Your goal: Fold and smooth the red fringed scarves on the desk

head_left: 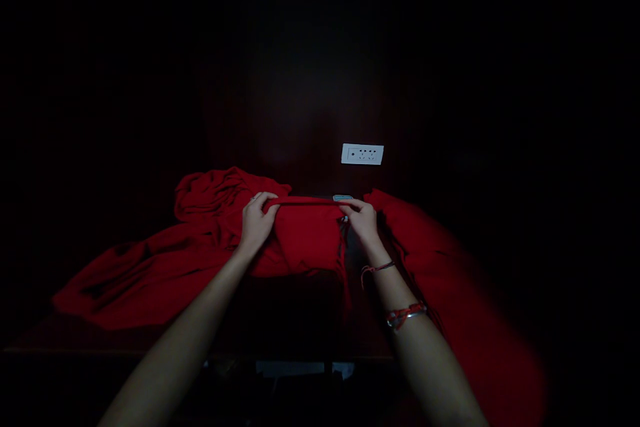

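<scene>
A piece of red cloth (310, 237) is stretched between my two hands above a dark tabletop. My left hand (259, 219) pinches its upper left edge between thumb and fingers. At the upper right corner my right hand (361, 219) grips the same edge, its wrist and forearm bearing bracelets. The held edge runs nearly level, and the cloth hangs down below it, with thin strands at its right side. More red fabric (150, 273) lies rumpled to the left, partly behind my left hand; whether it joins the held piece I cannot tell.
Another long red cloth (450, 280) extends along the right toward me. A white wall socket (363, 154) is on the dark wall ahead. Behind the cloth's edge shows a small pale-blue object (343, 198). The table's front edge (125, 352) crosses below; the surroundings are very dark.
</scene>
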`<state>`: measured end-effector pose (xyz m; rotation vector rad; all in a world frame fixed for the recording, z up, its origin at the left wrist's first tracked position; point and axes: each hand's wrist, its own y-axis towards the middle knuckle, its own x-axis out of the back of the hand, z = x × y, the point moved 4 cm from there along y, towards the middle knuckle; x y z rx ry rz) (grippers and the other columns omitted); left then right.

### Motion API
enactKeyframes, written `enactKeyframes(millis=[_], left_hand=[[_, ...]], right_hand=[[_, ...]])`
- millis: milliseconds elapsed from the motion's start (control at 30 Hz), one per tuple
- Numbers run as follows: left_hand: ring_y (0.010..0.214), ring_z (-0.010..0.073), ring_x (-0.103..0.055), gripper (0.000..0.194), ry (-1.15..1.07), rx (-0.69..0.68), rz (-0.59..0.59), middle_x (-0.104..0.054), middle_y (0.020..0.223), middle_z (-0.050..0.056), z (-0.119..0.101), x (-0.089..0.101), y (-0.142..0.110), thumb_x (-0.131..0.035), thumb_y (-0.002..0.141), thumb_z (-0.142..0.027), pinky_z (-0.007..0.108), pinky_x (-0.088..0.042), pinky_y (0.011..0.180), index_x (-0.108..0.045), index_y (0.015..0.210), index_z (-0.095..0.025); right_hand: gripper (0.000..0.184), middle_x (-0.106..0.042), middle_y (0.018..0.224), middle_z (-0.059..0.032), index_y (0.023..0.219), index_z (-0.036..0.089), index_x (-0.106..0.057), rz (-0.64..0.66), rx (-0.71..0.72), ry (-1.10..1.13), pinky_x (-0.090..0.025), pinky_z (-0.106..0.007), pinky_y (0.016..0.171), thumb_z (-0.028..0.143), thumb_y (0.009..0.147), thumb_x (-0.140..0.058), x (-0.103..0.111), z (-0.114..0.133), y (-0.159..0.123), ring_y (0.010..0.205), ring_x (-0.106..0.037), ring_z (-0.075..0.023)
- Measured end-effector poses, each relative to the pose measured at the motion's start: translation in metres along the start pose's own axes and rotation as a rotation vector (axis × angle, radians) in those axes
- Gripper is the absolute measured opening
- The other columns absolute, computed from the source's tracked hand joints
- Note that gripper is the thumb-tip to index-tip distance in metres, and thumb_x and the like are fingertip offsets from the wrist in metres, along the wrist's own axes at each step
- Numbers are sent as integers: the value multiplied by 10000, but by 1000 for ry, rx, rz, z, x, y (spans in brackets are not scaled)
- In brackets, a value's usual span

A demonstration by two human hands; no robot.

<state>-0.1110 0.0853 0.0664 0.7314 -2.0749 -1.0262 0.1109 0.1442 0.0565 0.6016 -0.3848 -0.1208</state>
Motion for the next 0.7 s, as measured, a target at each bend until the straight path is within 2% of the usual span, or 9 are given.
enactKeyframes(millis=[133,200,300,367,467,533,600,633,700], left_hand=[[800,169,-492,136,67,-27,105,-543,805,26,3,-5,0,-404,716,-189,267,-364,750,-518,790,-187],[815,178,-485,158,118,-47,166,-529,821,30,8,-9,0,-392,697,-148,281,-364,754,-506,797,-193],[809,195,-482,211,219,-49,234,-514,814,38,21,-14,-2,-389,631,-81,298,-372,740,-489,777,-197],[797,205,-485,234,274,-24,243,-514,796,44,31,-14,-2,-389,596,-60,301,-377,722,-479,764,-196],[776,201,-497,251,282,14,211,-529,783,42,40,-12,-1,-379,580,-52,291,-382,701,-467,767,-195],[754,196,-507,241,275,39,180,-540,779,37,42,-10,0,-378,597,-69,284,-385,682,-466,781,-198],[723,194,-514,211,278,64,159,-546,763,32,41,-7,0,-388,618,-99,279,-388,657,-467,786,-202],[710,194,-515,195,280,72,153,-547,755,29,40,-6,0,-395,627,-114,276,-389,646,-468,784,-204],[681,195,-516,156,291,86,150,-547,734,25,38,-4,-1,-415,639,-150,273,-390,622,-471,773,-209]], right_hand=[[231,-588,859,-50,804,159,-611,-256,205,6,-383,-261,739,260,719,-422,29,20,-2,824,-514,-147],[236,-576,879,-57,814,152,-595,-299,241,-1,-378,-266,751,263,732,-404,37,25,-2,842,-505,-148],[242,-572,884,-56,847,153,-558,-283,206,24,-376,-272,750,264,743,-370,43,21,1,842,-503,-148],[226,-577,839,-45,828,155,-551,-172,155,85,-387,-265,708,284,720,-400,43,14,5,797,-511,-147],[199,-563,672,-7,748,154,-561,172,33,236,-388,-240,578,312,641,-507,39,2,5,627,-508,-124],[195,-533,597,20,735,160,-561,303,-54,370,-369,-220,512,298,599,-551,40,-1,4,533,-481,-97],[194,-524,594,35,743,173,-555,262,-88,504,-359,-207,493,281,582,-565,46,-1,5,501,-466,-79],[194,-525,610,39,750,183,-551,199,-83,566,-359,-201,495,276,581,-565,50,0,6,502,-465,-72],[188,-538,682,44,771,207,-538,-26,-33,681,-368,-192,525,272,594,-549,61,3,10,539,-478,-62]])
